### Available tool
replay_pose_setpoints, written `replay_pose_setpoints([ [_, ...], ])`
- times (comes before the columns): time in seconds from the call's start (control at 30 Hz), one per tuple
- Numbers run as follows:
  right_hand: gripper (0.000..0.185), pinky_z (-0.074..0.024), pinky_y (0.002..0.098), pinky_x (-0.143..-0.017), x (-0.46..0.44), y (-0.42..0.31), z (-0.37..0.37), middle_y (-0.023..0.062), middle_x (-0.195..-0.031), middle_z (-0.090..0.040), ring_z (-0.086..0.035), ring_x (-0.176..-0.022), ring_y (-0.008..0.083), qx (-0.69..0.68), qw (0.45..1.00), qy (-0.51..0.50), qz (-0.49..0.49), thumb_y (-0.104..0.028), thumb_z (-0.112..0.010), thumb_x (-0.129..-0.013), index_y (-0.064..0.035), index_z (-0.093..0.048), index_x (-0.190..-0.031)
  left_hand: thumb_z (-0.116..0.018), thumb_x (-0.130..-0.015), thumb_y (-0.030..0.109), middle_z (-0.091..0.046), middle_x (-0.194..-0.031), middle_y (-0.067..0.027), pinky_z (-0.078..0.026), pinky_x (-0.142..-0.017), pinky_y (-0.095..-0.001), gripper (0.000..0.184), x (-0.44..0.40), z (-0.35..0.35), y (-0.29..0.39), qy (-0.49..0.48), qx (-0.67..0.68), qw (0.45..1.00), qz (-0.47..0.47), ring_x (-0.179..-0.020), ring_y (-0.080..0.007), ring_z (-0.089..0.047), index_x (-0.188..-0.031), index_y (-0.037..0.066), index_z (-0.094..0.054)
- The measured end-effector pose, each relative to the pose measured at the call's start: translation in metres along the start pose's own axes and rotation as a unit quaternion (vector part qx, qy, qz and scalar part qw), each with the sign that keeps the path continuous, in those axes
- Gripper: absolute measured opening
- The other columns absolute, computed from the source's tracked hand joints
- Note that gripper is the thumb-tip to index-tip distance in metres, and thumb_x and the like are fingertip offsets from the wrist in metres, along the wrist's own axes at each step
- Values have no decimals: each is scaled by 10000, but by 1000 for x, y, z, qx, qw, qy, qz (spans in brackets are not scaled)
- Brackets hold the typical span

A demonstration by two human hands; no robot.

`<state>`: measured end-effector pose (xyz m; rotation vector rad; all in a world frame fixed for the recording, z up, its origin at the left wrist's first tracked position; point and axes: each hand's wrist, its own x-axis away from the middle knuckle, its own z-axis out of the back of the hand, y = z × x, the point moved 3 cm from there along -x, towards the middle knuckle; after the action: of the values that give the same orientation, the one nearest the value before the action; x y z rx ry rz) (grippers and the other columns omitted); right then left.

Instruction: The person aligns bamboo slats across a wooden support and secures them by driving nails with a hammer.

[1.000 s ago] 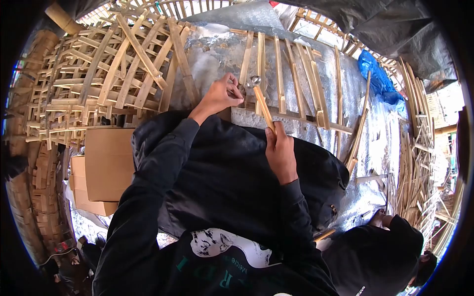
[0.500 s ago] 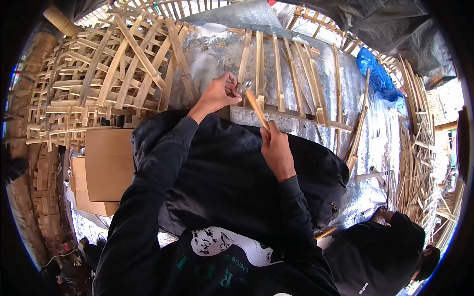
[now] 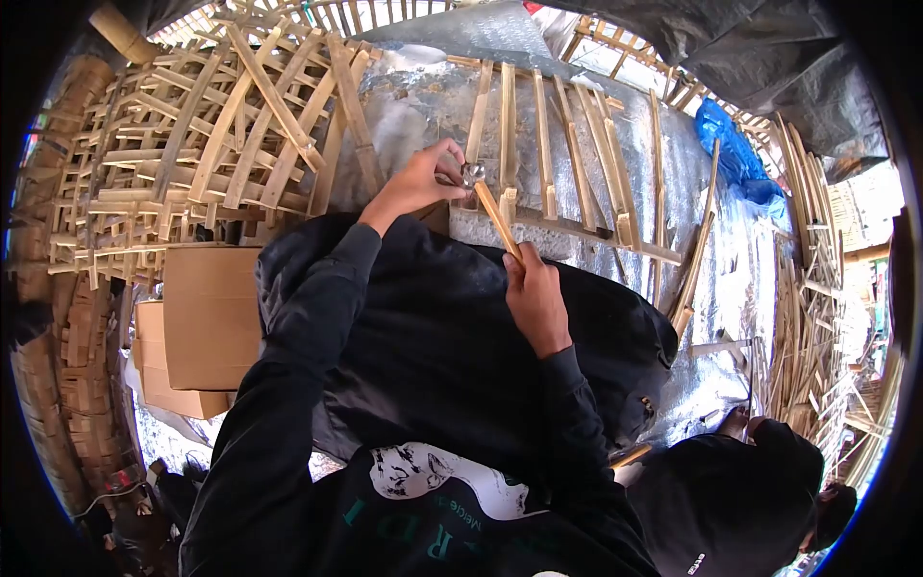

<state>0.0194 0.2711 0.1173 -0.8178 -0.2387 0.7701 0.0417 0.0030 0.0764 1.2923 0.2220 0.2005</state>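
Note:
My right hand [image 3: 538,300] is wrapped round the lower end of a hammer's wooden handle. The metal head of the hammer [image 3: 497,219] is up beside the fingertips of my left hand [image 3: 423,181]. Thumb and index finger of that left hand are pinched together near the lower end of a bamboo strip [image 3: 479,115]; whatever is between them is too small to make out. This strip lies in a row with several others, their lower ends along a bamboo crosspiece [image 3: 567,223]. A pale, rough block [image 3: 468,225] sits under the crosspiece's left part.
A woven bamboo lattice [image 3: 207,125] and cardboard boxes [image 3: 212,317] are on my left. To the right are a blue plastic bag [image 3: 735,154], stacked bamboo strips [image 3: 812,288] and a person in black [image 3: 726,495] crouching close by. Dark cloth covers my legs.
The hammer's head has shifted slightly down and left, nearer the left fingertips. My left hand stays at the same strip.

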Motion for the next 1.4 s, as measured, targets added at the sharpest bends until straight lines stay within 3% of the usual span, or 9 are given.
replay_pose_setpoints([
  [0.2, 168, -438, 589, -617, 0, -10, 8, 316, -763, -613, -606, -788, 523, -41, 999, 18, -6, -137, -592, -1027, 17, -525, -1027, -684, -915, -22, -709, -1205, -51, -517, -1040, -376, 316, -1, 10, 2, 12, -27, 999, -28, -1195, -187, -656, -1223, 42, -644],
  [0.27, 161, -437, 581, -612, 0, 0, 3, 314, -760, -609, -602, -777, 523, -30, 999, 16, -6, -128, -592, -1026, 19, -525, -1025, -702, -913, 41, -603, -1445, -83, -443, -1138, -411, 425, 0, 4, -1, -20, -193, 963, -185, -1378, -260, -539, -1332, 57, -630],
  [0.37, 155, -437, 571, -608, 0, 4, 6, 311, -751, -602, -598, -764, 522, -10, 1000, 8, -5, -119, -592, -1026, 21, -523, -1025, -729, -906, 118, -450, -1599, -104, -368, -1200, -421, 497, -1, 0, -29, -98, -201, 971, -86, -1475, -308, -420, -1387, 70, -611],
  [0.6, 181, -426, 581, -610, -4, -16, 19, 309, -736, -601, -597, -768, 519, -40, 998, 43, 2, -147, -596, -1026, 20, -527, -1019, -769, -885, 207, -356, -1658, -65, -351, -1213, -421, 579, 6, 0, -9, -140, -244, 959, -31, -1497, -302, -383, -1414, 49, -594],
  [0.8, 189, -441, 605, -607, -1, 4, 11, 300, -726, -609, -599, -719, 519, 52, 999, -3, 1, -178, -587, -1032, 2, -528, -1028, -825, -837, 295, -231, -1708, -79, -357, -1208, -428, 693, 6, 0, -22, -177, -250, 947, -97, -1522, -306, -337, -1444, 73, -576],
  [0.9, 206, -454, 612, -603, -2, -5, 11, 304, -714, -613, -604, -706, 524, 32, 998, 36, 33, -193, -577, -1038, 5, -529, -1005, -860, -787, 393, -177, -1722, -79, -352, -1215, -431, 889, 20, -6, -2, -202, -272, 941, 19, -1536, -319, -306, -1520, 76, -468],
  [0.97, 217, -456, 614, -601, -2, -4, 4, 307, -709, -613, -607, -708, 527, 27, 999, 36, 15, -199, -571, -1042, 7, -524, -994, -870, -758, 475, -156, -1724, -92, -348, -1217, -437, 1058, 26, -15, -7, -165, -280, 946, 2, -1546, -341, -271, -1572, 62, -334],
  [1.1, 239, -465, 621, -599, 2, 12, -11, 315, -697, -614, -612, -704, 534, 60, 998, -4, -11, -214, -558, -1050, 14, -507, -997, -856, -763, 521, -152, -1718, -127, -415, -1156, -485, 964, 27, -29, -24, -78, -286, 951, -84, -1463, -423, -386, -1477, 47, -415],
  [1.4, 272, -482, 622, -609, 6, 2, -10, 317, -702, -617, -617, -704, 531, 67, 997, 19, -18, -238, -535, -1061, 25, -507, -997, -808, -759, 640, -149, -1714, -135, -413, -1165, -483, 1104, 33, -37, -22, -45, -299, 949, -91, -1482, -413, -360, -1576, 81, -318],
])
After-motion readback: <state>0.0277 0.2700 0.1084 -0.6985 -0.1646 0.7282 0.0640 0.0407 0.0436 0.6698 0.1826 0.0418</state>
